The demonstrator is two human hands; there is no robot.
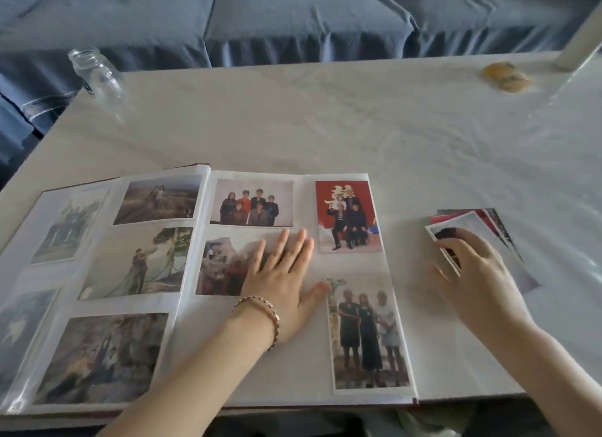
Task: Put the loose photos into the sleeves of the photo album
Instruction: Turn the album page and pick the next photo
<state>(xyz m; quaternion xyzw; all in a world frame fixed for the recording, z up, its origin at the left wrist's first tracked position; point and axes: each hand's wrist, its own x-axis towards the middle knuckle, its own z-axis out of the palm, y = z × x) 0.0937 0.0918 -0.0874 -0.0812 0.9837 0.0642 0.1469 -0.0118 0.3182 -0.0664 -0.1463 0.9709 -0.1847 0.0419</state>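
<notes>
One loose photo (469,223) is pinched by the right hand (472,270) as the flat left hand (280,283) steadies the album (293,355), an empty sleeve needed next.

Album (293,365) sleeves glossy clear plastic; jar (97,76) clear glass; sofa (293,19) cloth.

Left hand (283,273) laid flat, fingers spread toward 1 o'clock, right hand (472,267) noted at 3 o'clock, fingers curled round top photo (466,222).
</notes>
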